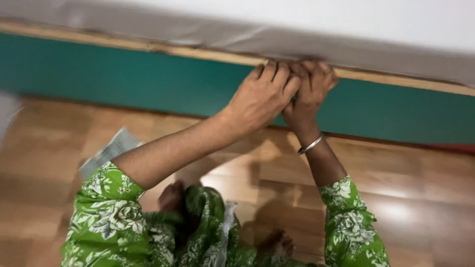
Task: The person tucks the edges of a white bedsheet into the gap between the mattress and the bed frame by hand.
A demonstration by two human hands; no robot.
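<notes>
Green flowery sleeves [106, 212] sit closest to us at 6 o'clock. We see our left hand [260, 99] and right hand [309, 94] pressed together at 12 o'clock. Fingers [277, 74] of both curl tight around the grey sheet edge [222, 37] by the wooden bed rail [198, 52]. Brown floor [420, 188] lies below.

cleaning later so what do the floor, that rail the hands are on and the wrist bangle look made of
Floor: likely wood or laminate planks, glossy, with grain and light glare. Rail: pale bare wood, matte. Bangle: thin silvery band, probably metal.
</notes>
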